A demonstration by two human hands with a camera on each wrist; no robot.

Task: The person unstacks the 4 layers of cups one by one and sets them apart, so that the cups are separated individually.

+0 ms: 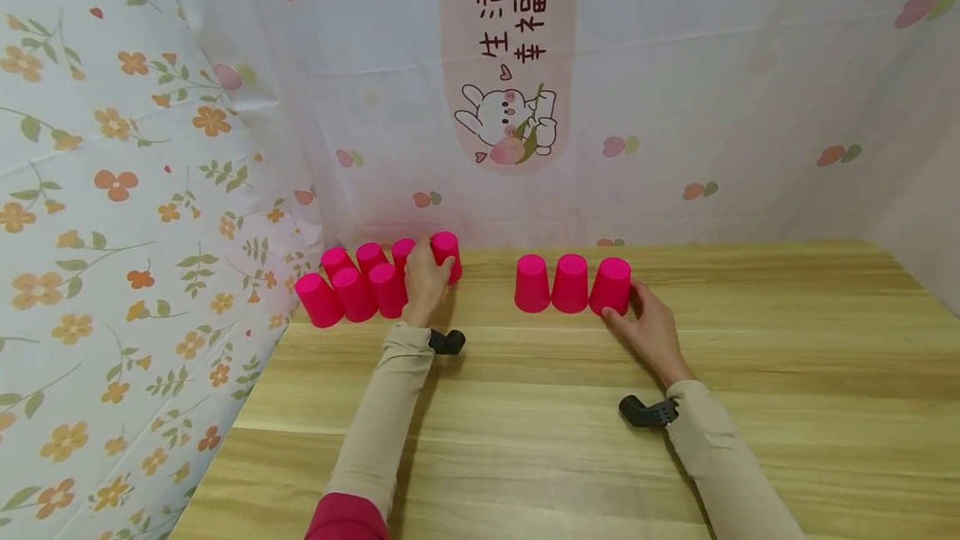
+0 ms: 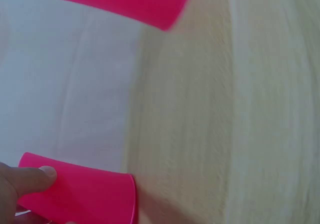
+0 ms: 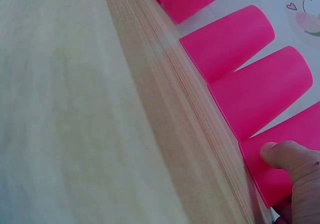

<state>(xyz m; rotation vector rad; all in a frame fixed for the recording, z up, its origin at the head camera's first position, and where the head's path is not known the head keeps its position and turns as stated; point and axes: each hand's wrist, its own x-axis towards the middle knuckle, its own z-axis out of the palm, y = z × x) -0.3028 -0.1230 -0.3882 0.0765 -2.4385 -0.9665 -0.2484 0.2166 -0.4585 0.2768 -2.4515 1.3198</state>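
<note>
Several bright pink cups stand upside down on the wooden table. My left hand [image 1: 425, 282] grips the cup [image 1: 446, 245] at the right end of the back row on the left side; its thumb lies along that cup [image 2: 90, 196] in the left wrist view. Further right, three cups stand side by side. My right hand [image 1: 656, 332] holds the rightmost one [image 1: 612, 283], thumb on its near side, other fingers partly hidden behind it. The middle cup [image 1: 570, 283] and the left cup [image 1: 532, 283] of this row are close beside it.
A front row of pink cups [image 1: 354, 296] stands left of my left forearm, before the back row [image 1: 370, 257]. A patterned cloth [image 1: 675, 107] hangs behind the table [image 1: 525, 440], and a floral cloth [image 1: 112, 273] hangs at the left. Each wrist wears a black camera mount [image 1: 649, 412].
</note>
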